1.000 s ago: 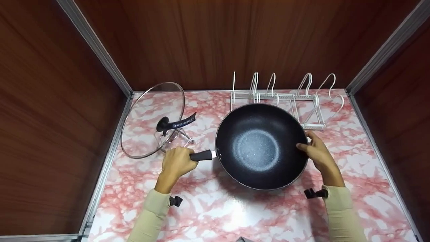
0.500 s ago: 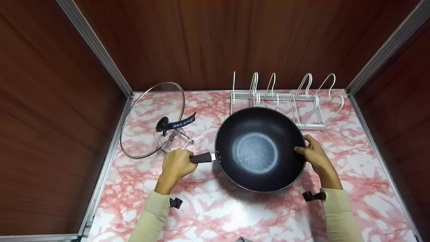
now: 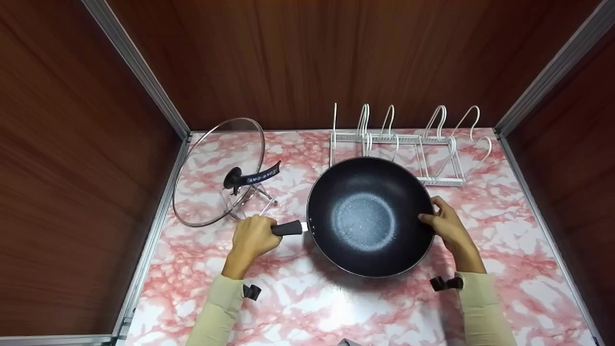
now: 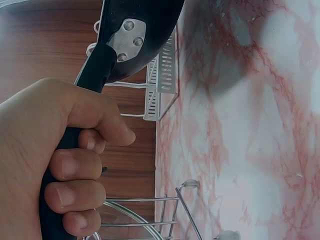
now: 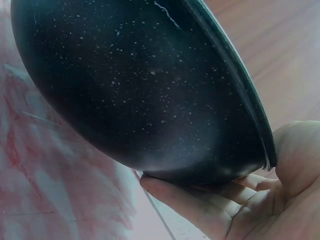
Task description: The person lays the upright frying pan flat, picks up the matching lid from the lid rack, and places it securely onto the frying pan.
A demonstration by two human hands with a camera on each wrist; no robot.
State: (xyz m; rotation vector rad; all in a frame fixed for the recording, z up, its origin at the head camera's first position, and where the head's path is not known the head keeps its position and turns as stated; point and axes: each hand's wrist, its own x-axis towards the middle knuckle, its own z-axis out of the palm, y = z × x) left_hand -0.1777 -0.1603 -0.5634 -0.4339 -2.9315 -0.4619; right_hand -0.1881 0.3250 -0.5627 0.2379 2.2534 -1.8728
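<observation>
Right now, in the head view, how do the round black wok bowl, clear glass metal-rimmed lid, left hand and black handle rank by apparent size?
1. Round black wok bowl
2. Clear glass lid, tilted
3. Left hand
4. Black handle, partly covered by the hand

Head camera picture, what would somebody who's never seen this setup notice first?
The big black wok, near the middle, its pale inner base showing: the left grip holds its handle and the right grip its opposite edge. Next comes the glass lid, tilted at a small wire stand on the left. Behind the wok, a white rack stands at the back right of the marbled table.
</observation>
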